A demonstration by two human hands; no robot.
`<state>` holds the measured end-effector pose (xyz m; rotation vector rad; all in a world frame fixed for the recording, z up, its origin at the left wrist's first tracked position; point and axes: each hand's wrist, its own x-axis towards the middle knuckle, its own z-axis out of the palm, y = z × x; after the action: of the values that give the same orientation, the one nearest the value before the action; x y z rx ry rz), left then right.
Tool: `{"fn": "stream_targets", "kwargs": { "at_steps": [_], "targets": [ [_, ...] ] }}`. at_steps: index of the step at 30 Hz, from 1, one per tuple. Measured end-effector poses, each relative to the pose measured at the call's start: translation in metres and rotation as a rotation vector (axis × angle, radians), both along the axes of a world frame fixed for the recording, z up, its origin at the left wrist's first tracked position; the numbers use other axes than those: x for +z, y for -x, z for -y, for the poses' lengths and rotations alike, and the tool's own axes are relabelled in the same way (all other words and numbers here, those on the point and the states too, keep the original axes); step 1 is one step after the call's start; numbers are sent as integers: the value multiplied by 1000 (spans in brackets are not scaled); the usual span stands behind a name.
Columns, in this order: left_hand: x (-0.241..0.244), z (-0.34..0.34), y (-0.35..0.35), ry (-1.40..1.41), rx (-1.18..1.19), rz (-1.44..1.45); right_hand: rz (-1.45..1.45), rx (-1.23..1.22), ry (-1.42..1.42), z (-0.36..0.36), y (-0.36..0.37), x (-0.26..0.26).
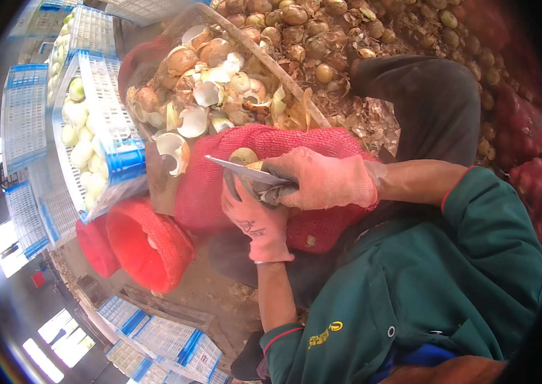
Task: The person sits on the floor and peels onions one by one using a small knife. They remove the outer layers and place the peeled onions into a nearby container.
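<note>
My left hand, in a pink work glove with dark palm coating, holds an onion, mostly hidden behind the knife and fingers. Wrapped around a knife, my right hand wears a matching glove. The pale knife blade points left across the onion, its handle covered by my fingers. Both hands meet above a red mesh sack draped across my lap.
Onion skins and onions fill a container with a worn rim. Beyond lies a heap of unpeeled onions. Peeled onions fill a white-and-blue crate at left. Red mesh-covered tubs stand nearby, stacked crates lower down.
</note>
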<state>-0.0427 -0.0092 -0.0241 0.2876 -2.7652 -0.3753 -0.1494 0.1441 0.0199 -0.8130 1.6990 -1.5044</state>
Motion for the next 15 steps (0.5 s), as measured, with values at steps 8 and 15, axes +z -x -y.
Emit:
{"fn": "stream_targets", "kwargs": {
  "at_steps": [8,15],
  "targets": [
    [3,0,3,-264,-18,-99,252,-113,-328,-5,63,28],
    [13,8,-9,-429,56,36,-803,-403,-527,-11,114,-34]
  ]
}}
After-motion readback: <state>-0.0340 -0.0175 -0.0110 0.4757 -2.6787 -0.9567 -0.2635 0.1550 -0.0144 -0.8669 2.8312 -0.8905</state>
